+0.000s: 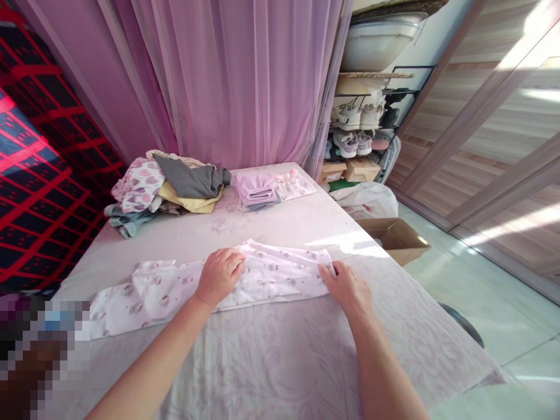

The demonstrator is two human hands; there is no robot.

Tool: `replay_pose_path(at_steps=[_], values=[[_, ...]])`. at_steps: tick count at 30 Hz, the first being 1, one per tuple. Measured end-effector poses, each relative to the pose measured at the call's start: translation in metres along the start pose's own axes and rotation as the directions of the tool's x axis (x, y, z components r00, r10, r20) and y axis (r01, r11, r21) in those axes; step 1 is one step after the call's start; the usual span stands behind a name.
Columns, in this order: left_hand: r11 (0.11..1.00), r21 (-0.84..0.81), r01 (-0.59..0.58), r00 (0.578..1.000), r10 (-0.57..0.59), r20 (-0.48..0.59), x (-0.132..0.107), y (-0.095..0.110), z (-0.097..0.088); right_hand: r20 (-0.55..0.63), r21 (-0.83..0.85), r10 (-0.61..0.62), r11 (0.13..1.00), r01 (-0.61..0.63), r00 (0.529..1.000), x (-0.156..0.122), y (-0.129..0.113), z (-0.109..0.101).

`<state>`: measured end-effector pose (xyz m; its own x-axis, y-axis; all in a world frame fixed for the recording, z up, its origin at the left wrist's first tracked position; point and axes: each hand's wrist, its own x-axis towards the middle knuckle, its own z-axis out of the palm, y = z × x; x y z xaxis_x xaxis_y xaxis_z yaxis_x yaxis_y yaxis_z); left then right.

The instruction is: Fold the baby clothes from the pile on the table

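Note:
A white garment (280,274) with small pink prints lies stretched sideways across the table (284,361). My left hand (219,275) rests on its middle, fingers curled and pressing on the cloth. At the garment's right end my right hand (345,287) pinches the edge of the fabric. The garment's left part lies loose and wrinkled toward the table's left side.
A heap of unfolded clothes (161,189) sits at the table's far left. Folded pink items (258,189) lie at the far middle. A cardboard box (396,238) stands on the floor to the right. Pink curtain (245,76) behind, shoe rack (363,122) beyond.

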<state>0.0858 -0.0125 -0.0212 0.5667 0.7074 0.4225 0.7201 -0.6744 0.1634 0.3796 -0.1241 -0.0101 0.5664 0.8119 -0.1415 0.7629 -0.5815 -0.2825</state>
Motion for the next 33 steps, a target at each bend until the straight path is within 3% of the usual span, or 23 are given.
replay_pose_path(at_steps=[4, 8, 15, 20, 29, 33], values=[[0.983, -0.081, -0.166, 0.985, 0.169, 0.03, -0.049, -0.003, -0.021, -0.011, -0.021, -0.025, 0.999, 0.025, 1.0, 0.003, 0.001, 0.001], [0.978, -0.104, -0.181, 0.979, 0.189, 0.077, -0.074, -0.008, -0.028, -0.063, 0.036, -0.018, 0.999, 0.02, 0.998, 0.006, 0.0, 0.003], [0.98, -0.051, -0.194, 0.969, 0.2, 0.143, -0.074, -0.002, -0.025, -0.064, 0.135, -0.016, 0.991, 0.024, 0.998, 0.009, 0.003, 0.004], [0.976, -0.006, -0.218, 0.97, 0.217, 0.106, -0.078, -0.004, -0.029, -0.064, 0.207, 0.008, 0.978, 0.006, 0.998, 0.01, 0.005, 0.002], [0.983, -0.012, -0.184, 0.974, 0.184, 0.136, -0.081, -0.004, -0.03, -0.121, 0.102, 0.0, 0.995, 0.012, 0.993, -0.002, 0.002, 0.008], [0.988, -0.06, -0.143, 0.98, 0.149, 0.128, -0.076, 0.006, -0.034, -0.301, 0.073, -0.067, 0.993, 0.093, 0.951, -0.012, 0.0, 0.009]])
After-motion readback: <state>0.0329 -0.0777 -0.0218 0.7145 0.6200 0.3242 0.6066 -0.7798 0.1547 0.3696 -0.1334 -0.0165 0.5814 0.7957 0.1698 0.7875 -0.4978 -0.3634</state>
